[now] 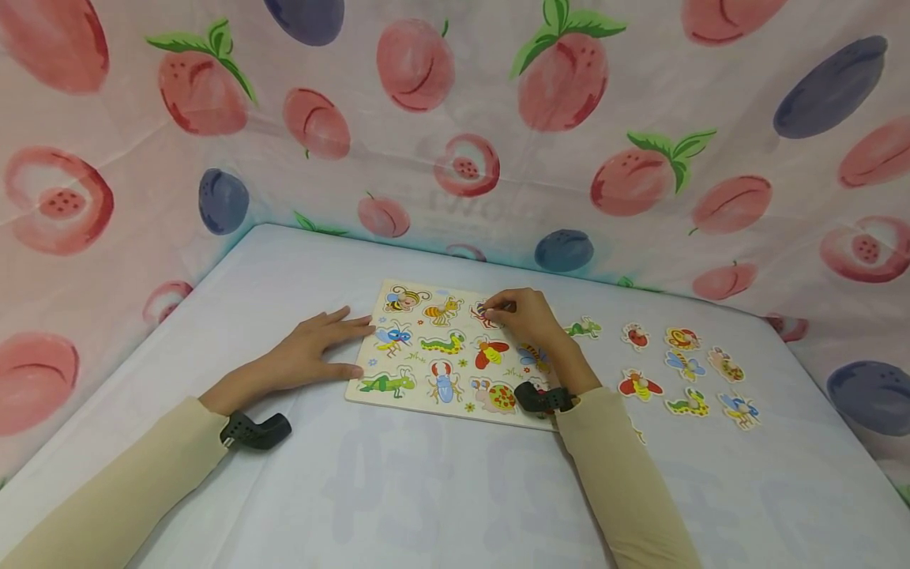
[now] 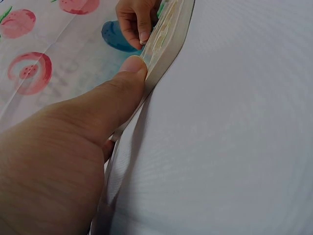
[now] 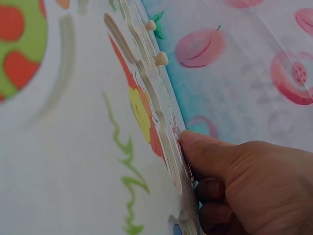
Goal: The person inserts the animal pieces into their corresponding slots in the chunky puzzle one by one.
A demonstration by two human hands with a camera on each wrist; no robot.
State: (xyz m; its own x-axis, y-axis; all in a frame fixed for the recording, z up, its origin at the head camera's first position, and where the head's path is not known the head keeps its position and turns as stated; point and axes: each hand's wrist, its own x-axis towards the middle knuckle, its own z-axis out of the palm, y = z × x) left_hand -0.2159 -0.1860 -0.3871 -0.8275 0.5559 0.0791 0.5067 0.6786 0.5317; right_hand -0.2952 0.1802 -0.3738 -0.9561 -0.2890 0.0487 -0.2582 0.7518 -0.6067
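Observation:
A pale wooden insect puzzle board (image 1: pixel 419 401) lies on the white cloth. My left hand (image 1: pixel 306 352) rests against its left edge, fingers extended; in the left wrist view the thumb (image 2: pixel 110 95) touches the board's side. Over the top row, my right hand (image 1: pixel 529 320) pinches a small striped insect piece with red legs (image 1: pixel 483 313) at its slot. How far the piece is seated cannot be told. Left of it in that row are a bee piece (image 1: pixel 407 299) and an orange striped insect piece (image 1: pixel 444 311); two knobs (image 3: pixel 161 58) stand up in the right wrist view.
Loose insect pieces lie right of the board, among them a ladybug (image 1: pixel 636 337), a red-winged insect (image 1: pixel 641 386), a caterpillar (image 1: pixel 688 403) and a snail (image 1: pixel 727 364). My right forearm covers part of the board's right side. Fruit-print cloth (image 1: pixel 498 229) rises behind the table.

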